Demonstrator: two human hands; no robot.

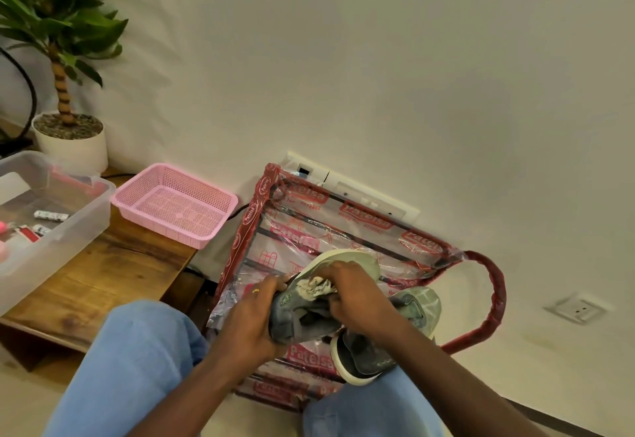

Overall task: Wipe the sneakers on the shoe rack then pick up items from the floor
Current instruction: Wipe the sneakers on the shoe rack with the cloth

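So there are 2 grey-green sneakers here. 1 sneaker (309, 302) is lifted above the shoe rack (299, 230), tipped on its side, with the left hand (252, 316) wrapped around its heel end. The right hand (354, 295) is closed on 1 whitish cloth (314, 287), pressing it against that shoe's side. The second sneaker (374, 350) sits on the rack just below, partly under the right wrist. The rack is red, wrapped in printed plastic, against the wall. To the left, 1 wooden table (113, 265) carries 1 pink basket (175, 204), 1 clear tub (44, 216) and 1 potted plant (65, 93).
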